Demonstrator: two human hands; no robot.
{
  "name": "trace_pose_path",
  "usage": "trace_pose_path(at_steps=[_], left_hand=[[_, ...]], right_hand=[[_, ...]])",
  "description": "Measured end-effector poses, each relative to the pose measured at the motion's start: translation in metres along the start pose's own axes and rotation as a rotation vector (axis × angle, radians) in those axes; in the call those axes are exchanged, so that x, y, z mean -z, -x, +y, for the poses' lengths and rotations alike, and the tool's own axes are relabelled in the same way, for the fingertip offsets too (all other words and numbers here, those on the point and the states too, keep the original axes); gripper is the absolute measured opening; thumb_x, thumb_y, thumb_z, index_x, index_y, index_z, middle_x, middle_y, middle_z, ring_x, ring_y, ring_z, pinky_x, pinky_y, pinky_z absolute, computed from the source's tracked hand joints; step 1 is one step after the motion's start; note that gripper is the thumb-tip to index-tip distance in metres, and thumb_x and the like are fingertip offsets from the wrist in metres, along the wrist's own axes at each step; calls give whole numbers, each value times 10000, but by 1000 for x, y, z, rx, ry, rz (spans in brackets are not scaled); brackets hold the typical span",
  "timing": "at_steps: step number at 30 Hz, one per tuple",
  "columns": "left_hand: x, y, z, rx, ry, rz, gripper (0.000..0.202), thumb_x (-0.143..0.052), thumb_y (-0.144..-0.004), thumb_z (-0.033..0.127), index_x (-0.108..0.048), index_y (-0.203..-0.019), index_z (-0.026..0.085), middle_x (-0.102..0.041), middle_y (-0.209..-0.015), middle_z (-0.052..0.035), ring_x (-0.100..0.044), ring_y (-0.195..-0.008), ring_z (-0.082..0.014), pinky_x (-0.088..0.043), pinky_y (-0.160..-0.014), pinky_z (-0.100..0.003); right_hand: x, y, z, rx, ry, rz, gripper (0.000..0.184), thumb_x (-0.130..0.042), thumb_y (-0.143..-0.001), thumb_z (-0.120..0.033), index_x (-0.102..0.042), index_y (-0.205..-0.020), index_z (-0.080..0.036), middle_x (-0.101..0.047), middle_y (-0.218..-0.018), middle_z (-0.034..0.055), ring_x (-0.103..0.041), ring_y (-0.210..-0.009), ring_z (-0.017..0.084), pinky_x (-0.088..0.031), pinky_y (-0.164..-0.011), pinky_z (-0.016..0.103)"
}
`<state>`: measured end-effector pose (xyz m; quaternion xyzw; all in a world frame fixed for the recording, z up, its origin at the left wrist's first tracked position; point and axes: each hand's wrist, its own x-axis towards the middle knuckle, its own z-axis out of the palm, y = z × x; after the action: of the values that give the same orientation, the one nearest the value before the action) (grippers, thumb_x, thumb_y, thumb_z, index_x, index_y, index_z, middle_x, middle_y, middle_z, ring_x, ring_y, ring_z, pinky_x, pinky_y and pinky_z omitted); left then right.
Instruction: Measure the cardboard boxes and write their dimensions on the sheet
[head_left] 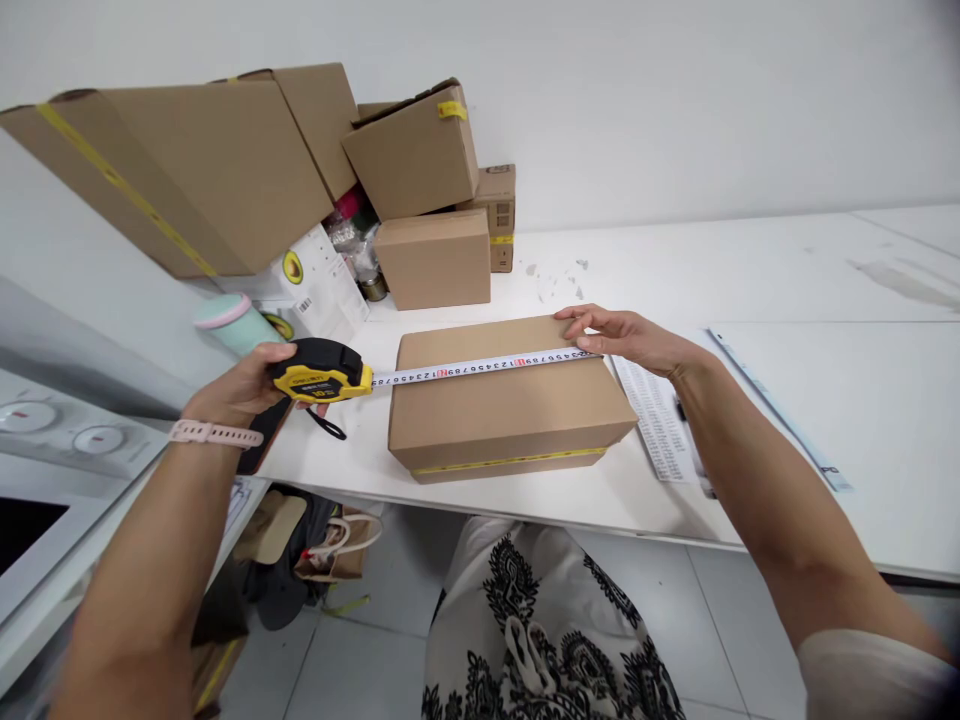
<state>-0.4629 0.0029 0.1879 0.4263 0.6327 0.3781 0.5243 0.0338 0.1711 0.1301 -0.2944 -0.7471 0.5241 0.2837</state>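
Observation:
A closed brown cardboard box [480, 415] lies on the white table, yellow tape along its near side. Beyond its left end, my left hand [251, 385] is wrapped round a black and yellow tape measure [319, 370]. Its white blade [465, 369] stretches across the top of the box, roughly along its length. At the box's right end, my right hand [619, 335] pinches the blade's far end between thumb and fingers, close to the box edge. The blade's very tip is hidden there. A black wrist strap [326, 424] hangs from the tape measure.
Several cardboard boxes [202, 160] are piled at the back left, with a smaller box [433, 262] behind the measured one. A mint cup [238, 322] stands left of the tape measure. Printed paper [660, 430] and a pale blue strip [780, 410] lie to the right.

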Motion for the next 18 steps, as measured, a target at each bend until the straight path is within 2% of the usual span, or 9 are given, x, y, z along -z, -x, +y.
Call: trace_pose_path(at_steps=[8,12,18], left_hand=[[3,0,-7,-21,7,-2,475,-578,-682,553,-773,-758,126,-739,-611,-144,-632,-485,-292,-444,-410,-339],[0,2,-6,-35,9,-11,453,-630,-634,564,-782,-744,152,-753,-620,-114,-629,-485,-272,-486,-436,-342],[-9,9,-3,-70,41,11,410,-668,-635,542,-809,-766,180,-778,-655,-78,-651,-497,-278,-522,-449,-356]], right_hand=[[-3,0,-2,-4,-5,18,353,-850,-752,-585,-799,-903,-270,-575,-1509,75,-515,-1391,347,-391,-1171,595],[-1,-2,1,8,-25,25,339,-870,-731,-557,-804,-907,-276,-595,-1491,69,-534,-1379,338,-399,-1174,594],[-4,-3,2,18,-51,23,333,-869,-732,-537,-800,-923,-273,-596,-1498,71,-531,-1398,324,-384,-1189,597]])
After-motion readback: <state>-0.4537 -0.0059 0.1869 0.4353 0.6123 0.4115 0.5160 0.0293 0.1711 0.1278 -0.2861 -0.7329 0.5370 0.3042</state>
